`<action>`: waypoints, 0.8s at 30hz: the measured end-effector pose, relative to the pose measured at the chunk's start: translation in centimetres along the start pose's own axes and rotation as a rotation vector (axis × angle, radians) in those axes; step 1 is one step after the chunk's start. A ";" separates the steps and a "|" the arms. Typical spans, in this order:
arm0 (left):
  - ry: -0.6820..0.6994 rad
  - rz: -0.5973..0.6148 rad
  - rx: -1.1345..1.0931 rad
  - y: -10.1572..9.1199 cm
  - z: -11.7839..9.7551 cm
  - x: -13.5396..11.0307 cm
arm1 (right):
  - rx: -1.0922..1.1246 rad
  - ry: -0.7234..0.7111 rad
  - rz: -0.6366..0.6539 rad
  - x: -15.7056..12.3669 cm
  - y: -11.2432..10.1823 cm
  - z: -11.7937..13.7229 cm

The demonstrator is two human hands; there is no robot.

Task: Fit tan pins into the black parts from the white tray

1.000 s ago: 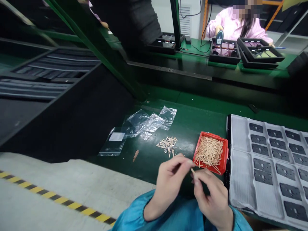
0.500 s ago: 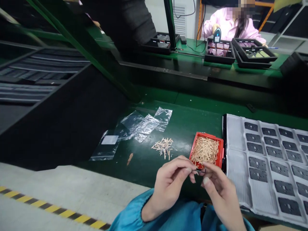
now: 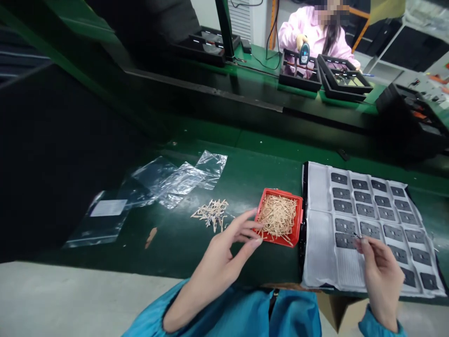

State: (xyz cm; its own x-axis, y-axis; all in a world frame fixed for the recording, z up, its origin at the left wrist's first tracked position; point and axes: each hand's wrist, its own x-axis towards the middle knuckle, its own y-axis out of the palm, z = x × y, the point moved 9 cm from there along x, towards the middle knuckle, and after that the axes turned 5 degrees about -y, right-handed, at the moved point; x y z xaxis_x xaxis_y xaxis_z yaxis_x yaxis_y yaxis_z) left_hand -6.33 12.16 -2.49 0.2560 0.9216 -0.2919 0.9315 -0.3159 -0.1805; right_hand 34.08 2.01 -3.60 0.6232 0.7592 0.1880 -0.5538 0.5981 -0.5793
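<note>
My left hand (image 3: 229,250) reaches to the near left corner of a red box (image 3: 299,224) full of thin tan strips (image 3: 278,215). Its thumb and fingers are apart, and I see nothing held in them. Over the white compartment tray (image 3: 319,262) on the right, my right hand (image 3: 382,271) pinches a small thin dark part (image 3: 357,235) between thumb and fingertips. That part is too small to name. Flat black plates (image 3: 345,240) lie in many of the tray's compartments, one just beside the pinched part.
A small heap of tan strips (image 3: 213,213) lies left of the box, with a single brown strip (image 3: 150,238) farther left. Clear plastic bags (image 3: 182,182) spread behind them. A dark ledge (image 3: 210,98) crosses the back. Beyond it, a person in pink (image 3: 315,30) holds a scanner over black trays.
My hands have separated. The right one moved right over the white tray with the dark part, while the left one let go and opened beside the red box. The view has turned right.
</note>
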 end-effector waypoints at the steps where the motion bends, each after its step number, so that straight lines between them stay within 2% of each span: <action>1: 0.007 0.022 0.005 0.5 -0.1 0.1 | -0.025 -0.010 0.033 0.7 -0.4 -1.4; 3: 0.024 0.078 0.014 1.7 -0.4 0.1 | -0.067 -0.049 0.113 1.7 -0.1 -3.2; 5: 0.036 0.121 0.031 2.9 -0.8 0.0 | -0.105 -0.111 0.194 2.1 0.8 -4.1; 9: 0.061 0.133 0.052 3.9 -1.6 -0.1 | -0.141 -0.225 0.339 2.0 2.6 -4.1; 13: 0.059 0.098 0.048 4.1 -1.6 -0.2 | -0.152 -0.239 0.415 2.4 3.0 -4.1; 20: 0.124 0.141 -0.065 5.3 -2.0 -0.2 | -0.086 -0.049 0.352 3.6 1.2 -5.4; 24: 0.067 0.203 -0.175 6.7 -1.6 0.2 | -0.001 0.045 0.285 1.8 0.1 -3.5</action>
State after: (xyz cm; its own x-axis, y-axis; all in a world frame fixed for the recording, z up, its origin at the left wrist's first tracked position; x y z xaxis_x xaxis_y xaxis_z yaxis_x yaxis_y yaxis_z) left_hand 0.38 10.58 -2.21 0.4534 0.8579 -0.2417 0.8882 -0.4574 0.0424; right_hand 37.15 2.54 -6.11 0.4659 0.8846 -0.0179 -0.7097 0.3615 -0.6047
